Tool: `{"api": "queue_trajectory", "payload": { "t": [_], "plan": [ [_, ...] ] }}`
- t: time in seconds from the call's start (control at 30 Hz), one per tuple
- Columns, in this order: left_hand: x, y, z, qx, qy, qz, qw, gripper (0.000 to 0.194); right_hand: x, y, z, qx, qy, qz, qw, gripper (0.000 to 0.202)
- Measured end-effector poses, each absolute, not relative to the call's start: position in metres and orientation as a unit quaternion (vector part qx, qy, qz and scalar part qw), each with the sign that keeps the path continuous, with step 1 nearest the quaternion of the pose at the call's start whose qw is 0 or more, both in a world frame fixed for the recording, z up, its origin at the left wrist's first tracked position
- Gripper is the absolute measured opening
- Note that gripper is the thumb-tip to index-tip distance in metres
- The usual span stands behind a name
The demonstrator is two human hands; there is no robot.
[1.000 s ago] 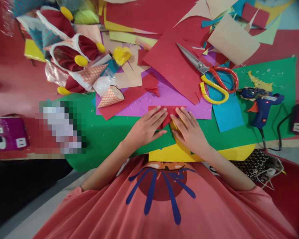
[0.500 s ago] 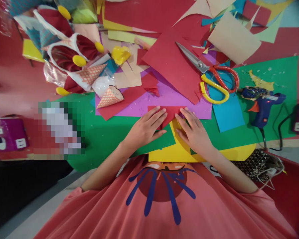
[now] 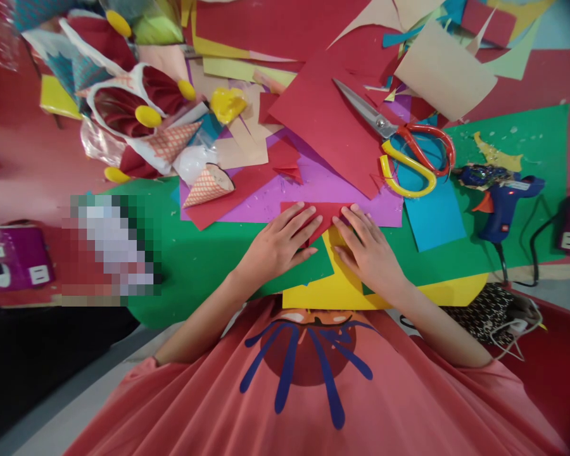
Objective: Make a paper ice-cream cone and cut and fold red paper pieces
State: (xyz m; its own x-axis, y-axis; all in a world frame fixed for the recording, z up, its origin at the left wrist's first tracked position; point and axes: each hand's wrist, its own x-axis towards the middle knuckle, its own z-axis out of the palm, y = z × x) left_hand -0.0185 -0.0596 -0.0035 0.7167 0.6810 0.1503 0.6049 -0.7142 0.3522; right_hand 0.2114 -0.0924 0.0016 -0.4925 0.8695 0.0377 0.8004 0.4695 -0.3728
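A small piece of red paper [image 3: 330,216], perhaps folded, lies in front of me, its outer parts covered by my fingers. My left hand [image 3: 285,242] rests flat on its left side, fingers stretched out. On the right side my right hand [image 3: 367,246] presses down with its fingers apart. Beneath the red piece are a purple sheet [image 3: 356,206], a green sheet [image 3: 209,253] and a yellow sheet [image 3: 323,296]. Large scissors [image 3: 392,133] with one red and one yellow handle lie beyond my right hand, blades partly spread.
A blue glue gun [image 3: 503,202] with a cord rests at the right on green paper. Paper cones [image 3: 209,185] and red-and-white folded crafts [image 3: 123,107] crowd the back left. Red, beige and blue paper scraps [image 3: 446,73] cover the back. A purple box with sockets [image 3: 19,253] stands left.
My left fingers have shifted very slightly on the red paper. The whole view has moved a little; otherwise things stay where they were.
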Motion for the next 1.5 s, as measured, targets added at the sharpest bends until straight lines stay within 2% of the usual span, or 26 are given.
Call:
{"api": "queue_trajectory", "payload": {
  "t": [0.23,0.47,0.93,1.5],
  "plan": [
    [-0.0189,-0.0607,-0.0055,0.909,0.364,0.127,0.159,0.055,0.2106,-0.0902,0.0028,-0.49,-0.844,0.193,0.102,0.049],
    [-0.0176,-0.0597,-0.0041,0.917,0.355,0.138,0.123,0.054,0.2093,-0.0904,0.0021,-0.488,-0.852,0.162,0.101,0.047],
    [-0.0188,-0.0606,-0.0066,0.91,0.362,0.13,0.155,0.055,0.2105,-0.0899,0.0023,-0.486,-0.856,0.149,0.093,0.046],
    [-0.0179,-0.0603,-0.0062,0.918,0.353,0.134,0.121,0.054,0.2101,-0.0893,0.0033,-0.478,-0.867,0.111,0.091,0.045]
  ]
}}
